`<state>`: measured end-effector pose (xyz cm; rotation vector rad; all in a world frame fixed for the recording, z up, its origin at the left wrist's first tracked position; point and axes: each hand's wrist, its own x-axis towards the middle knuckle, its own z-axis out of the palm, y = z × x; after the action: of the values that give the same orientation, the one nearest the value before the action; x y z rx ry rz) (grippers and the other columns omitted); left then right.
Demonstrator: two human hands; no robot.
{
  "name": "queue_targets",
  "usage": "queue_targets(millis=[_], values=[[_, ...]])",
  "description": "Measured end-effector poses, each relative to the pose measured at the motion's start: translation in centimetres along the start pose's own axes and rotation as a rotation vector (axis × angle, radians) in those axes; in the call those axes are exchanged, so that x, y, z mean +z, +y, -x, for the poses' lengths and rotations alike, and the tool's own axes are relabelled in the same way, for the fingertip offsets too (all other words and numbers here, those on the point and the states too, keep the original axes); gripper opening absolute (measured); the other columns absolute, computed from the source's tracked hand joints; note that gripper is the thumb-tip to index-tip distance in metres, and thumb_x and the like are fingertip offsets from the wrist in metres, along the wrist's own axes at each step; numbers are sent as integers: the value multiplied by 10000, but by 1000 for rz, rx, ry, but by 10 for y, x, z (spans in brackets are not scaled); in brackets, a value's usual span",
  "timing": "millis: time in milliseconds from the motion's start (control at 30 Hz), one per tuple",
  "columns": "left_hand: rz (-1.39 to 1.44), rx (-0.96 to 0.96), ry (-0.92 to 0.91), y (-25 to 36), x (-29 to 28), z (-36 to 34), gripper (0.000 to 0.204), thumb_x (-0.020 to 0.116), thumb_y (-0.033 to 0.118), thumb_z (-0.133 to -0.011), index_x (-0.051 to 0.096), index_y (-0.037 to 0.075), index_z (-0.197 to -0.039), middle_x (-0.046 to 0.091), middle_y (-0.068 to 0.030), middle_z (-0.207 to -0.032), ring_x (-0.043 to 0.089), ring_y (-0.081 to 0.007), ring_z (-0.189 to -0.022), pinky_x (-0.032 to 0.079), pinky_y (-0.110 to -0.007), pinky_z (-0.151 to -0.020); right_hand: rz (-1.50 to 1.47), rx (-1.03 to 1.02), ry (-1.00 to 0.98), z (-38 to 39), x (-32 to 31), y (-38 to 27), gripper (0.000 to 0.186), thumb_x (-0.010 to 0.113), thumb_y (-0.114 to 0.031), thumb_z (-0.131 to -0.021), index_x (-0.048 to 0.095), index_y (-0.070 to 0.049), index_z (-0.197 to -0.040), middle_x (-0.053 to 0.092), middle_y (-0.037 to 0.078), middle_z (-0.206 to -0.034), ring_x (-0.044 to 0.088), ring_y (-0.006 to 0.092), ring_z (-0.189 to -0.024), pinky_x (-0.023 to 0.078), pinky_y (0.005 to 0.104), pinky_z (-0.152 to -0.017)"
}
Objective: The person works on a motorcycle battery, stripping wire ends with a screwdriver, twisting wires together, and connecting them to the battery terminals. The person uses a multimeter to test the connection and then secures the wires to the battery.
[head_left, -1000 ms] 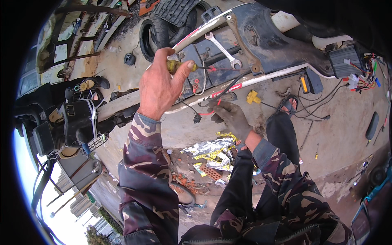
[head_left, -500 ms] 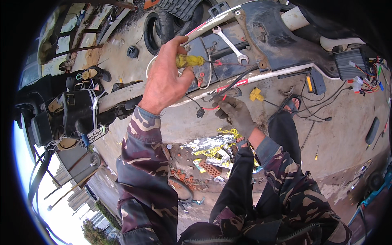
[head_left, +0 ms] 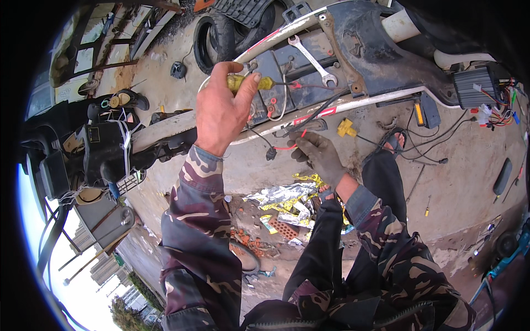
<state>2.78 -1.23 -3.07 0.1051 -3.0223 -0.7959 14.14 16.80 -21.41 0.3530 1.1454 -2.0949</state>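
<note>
My bare left hand [head_left: 221, 113] is closed round the yellow handle of a screwdriver [head_left: 259, 83], whose shaft points right over the battery compartment. My right hand [head_left: 321, 157], in a grey glove, pinches a red wire [head_left: 284, 148] just below the frame's white edge. A black connector [head_left: 271, 153] hangs beside that wire. Black batteries [head_left: 265, 91] with red-capped terminals and a white loop of cable lie in the compartment of the scooter frame [head_left: 381, 99]. Across the compartment rests an open-ended wrench [head_left: 312, 59], to the right of the screwdriver.
A yellow connector [head_left: 346, 128] on a black cable lies right of my glove. A finned controller box [head_left: 471, 88] with loose coloured wires is at far right. Tyres [head_left: 215, 44] lie beyond the frame; crumpled foil wrapping [head_left: 287, 196] and a brick [head_left: 284, 228] lie near my feet.
My left hand has shifted slightly left and down with the screwdriver, its thumb now lying along the handle. My right hand has hardly moved and still pinches the red wire.
</note>
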Motion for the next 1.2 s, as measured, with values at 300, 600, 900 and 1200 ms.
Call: queue_targets(millis=[300, 600, 900, 1200], values=[[183, 105, 143, -11, 9, 5, 454, 736, 388, -963, 660, -14, -1158, 708, -181, -897, 679, -263, -780, 538, -388, -745, -15, -3, -2, -2, -3, -1, 291, 623, -237, -1060, 699, -68, -1284, 753, 29, -1129, 710, 118, -877, 566, 291, -794], [222, -216, 184, -40, 16, 8, 414, 715, 384, -992, 656, -13, -1091, 664, -66, -760, 609, -126, -649, 486, -282, -601, -20, 7, -15, -2, -2, -2, 297, 634, -253, -1061, 696, -62, -1280, 755, 28, -1136, 698, 90, -867, 557, 255, -749], [635, -566, 221, -67, 21, 34, 412, 727, 388, -983, 631, 3, -1094, 645, -58, -714, 534, -84, -527, 401, -241, -466, 0, 12, -14, -2, -3, -2, 305, 624, -247, -1064, 694, -65, -1299, 758, 22, -1129, 703, 98, -865, 558, 264, -766], [631, -422, 306, -75, 36, 64, 248, 739, 244, -979, 648, 19, -1035, 639, -32, -794, 546, -58, -628, 438, -224, -540, 2, -1, -5, 1, -2, -5, 263, 617, -242, -1069, 710, -84, -1257, 761, 4, -989, 674, 56, -802, 506, 210, -665]])
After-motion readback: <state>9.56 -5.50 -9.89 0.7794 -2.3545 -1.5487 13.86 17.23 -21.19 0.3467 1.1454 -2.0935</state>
